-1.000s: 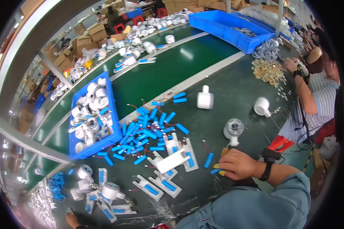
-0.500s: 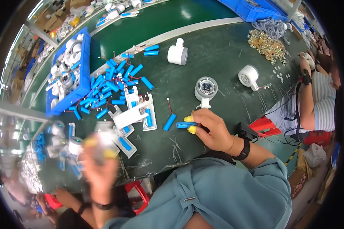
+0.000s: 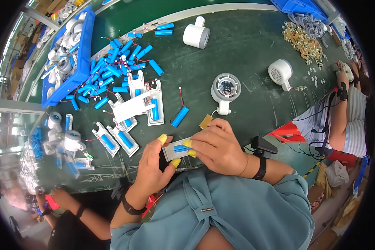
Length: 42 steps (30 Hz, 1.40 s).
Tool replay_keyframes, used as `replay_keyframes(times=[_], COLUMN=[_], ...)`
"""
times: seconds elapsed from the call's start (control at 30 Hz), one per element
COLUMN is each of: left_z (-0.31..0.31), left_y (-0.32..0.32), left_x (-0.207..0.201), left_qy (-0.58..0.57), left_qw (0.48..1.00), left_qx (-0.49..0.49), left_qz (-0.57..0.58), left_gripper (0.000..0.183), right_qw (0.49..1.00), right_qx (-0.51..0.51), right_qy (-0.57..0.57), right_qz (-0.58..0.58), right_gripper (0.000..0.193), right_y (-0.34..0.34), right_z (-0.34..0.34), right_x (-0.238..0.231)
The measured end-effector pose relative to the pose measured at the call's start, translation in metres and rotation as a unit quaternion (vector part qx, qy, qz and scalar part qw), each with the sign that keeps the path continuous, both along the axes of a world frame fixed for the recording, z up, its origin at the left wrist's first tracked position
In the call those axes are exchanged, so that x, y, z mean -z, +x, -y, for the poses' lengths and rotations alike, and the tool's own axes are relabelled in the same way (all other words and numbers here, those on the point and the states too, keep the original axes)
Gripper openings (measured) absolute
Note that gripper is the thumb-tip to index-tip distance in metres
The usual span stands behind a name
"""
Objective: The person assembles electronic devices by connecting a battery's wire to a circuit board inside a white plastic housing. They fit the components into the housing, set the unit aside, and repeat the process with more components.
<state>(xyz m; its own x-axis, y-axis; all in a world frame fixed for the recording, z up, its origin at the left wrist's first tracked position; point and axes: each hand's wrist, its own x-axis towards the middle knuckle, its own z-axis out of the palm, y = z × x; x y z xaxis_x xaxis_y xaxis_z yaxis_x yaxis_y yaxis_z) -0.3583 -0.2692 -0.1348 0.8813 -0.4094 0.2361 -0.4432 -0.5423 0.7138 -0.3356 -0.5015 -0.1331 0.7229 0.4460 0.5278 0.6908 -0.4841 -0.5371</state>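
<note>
My right hand [image 3: 223, 149], with yellow finger covers, pinches a blue cylindrical battery [image 3: 180, 148] and presses it into a white plastic handle shell [image 3: 169, 152]. At the shell's left end, my left hand [image 3: 153, 166] grips it between thumb and fingertips, also in yellow covers. Part of the battery is hidden under my right fingers. Just beyond my hands lie a small tan piece [image 3: 206, 121] and another blue battery [image 3: 180, 117] with a red wire. Farther off is a white round fan-like head [image 3: 226, 88] with an exposed circuit board and a short stem.
Handle shells with batteries [image 3: 126, 140] lie to the left, before a heap of blue batteries [image 3: 112, 68]. A blue crate [image 3: 86, 50] holds white parts. White heads [image 3: 196, 35] stand farther back. Small boards [image 3: 302, 41] are piled far right. Co-workers sit on both sides.
My left hand came from the left to meet the right one; the handle shell is now between them. The right hand's battery has gone from above the table into the shell. The view shifted.
</note>
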Motion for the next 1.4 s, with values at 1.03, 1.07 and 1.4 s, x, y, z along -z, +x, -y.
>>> replay_keyframes(times=[1.03, 1.07, 1.4], left_z=[0.078, 0.072, -0.148], left_y=[0.072, 0.077, 0.153], left_x=[-0.039, -0.042, -0.218], left_qy=[-0.058, -0.188, -0.092], left_qw=[0.956, 0.907, 0.961], left_qx=[0.023, 0.035, -0.206], left_qz=[-0.288, -0.376, -0.16], left_gripper=[0.039, 0.036, 0.028], right_qw=[0.967, 0.967, 0.976], right_qx=[0.177, 0.182, 0.152], right_qy=[0.181, 0.177, 0.13], right_qz=[-0.016, -0.022, -0.086], right_gripper=[0.027, 0.026, 0.027], right_y=[0.013, 0.011, 0.017], right_z=[0.058, 0.058, 0.05], right_x=[-0.009, -0.008, -0.008])
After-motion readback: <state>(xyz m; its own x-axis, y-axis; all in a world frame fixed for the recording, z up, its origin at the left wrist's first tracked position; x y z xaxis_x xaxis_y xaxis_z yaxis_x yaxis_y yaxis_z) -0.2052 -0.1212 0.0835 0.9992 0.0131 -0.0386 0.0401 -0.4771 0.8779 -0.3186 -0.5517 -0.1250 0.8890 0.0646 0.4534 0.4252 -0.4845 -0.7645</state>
